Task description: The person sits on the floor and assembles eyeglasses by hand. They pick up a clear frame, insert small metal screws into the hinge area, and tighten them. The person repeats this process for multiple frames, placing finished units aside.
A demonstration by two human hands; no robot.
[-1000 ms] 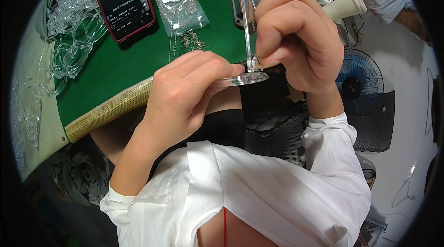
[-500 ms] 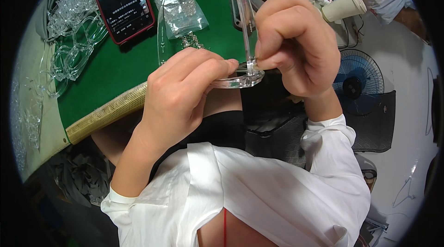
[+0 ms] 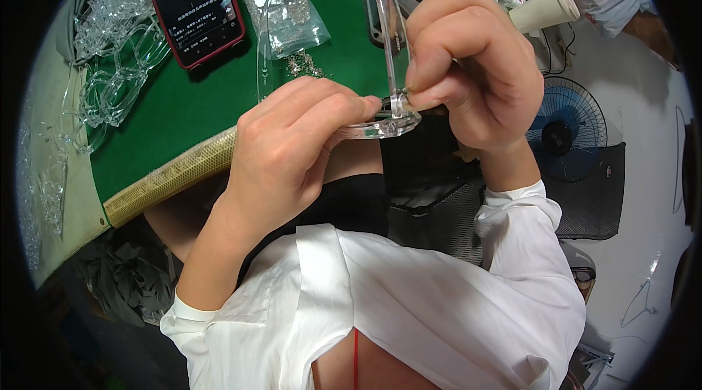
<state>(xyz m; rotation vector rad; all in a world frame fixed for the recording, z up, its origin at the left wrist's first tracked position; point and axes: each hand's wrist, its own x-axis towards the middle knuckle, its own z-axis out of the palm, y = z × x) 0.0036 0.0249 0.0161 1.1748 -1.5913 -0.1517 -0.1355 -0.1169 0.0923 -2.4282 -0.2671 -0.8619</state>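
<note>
- The bare left hand point(image 3: 281, 138) curls closed around the front of a clear, colourless plastic eyeglass frame point(image 3: 365, 130), covering much of it; its palm side is hidden.
- The bare right hand point(image 3: 479, 61) pinches thumb and forefinger on the frame's hinge corner, other fingers folded in; whether a tiny part also sits between the tips cannot be told.
- The frame is between both hands, raised near the edge of the green tabletop point(image 3: 205, 90). One temple's end is cut off above; the other, nearly see-through, crosses a clear plastic bag point(image 3: 301, 17).
- Small silvery metal pieces point(image 3: 303, 65) beside the bag are too fine to tell apart.
- A red-edged black phone point(image 3: 194, 13) is cropped at top.
</note>
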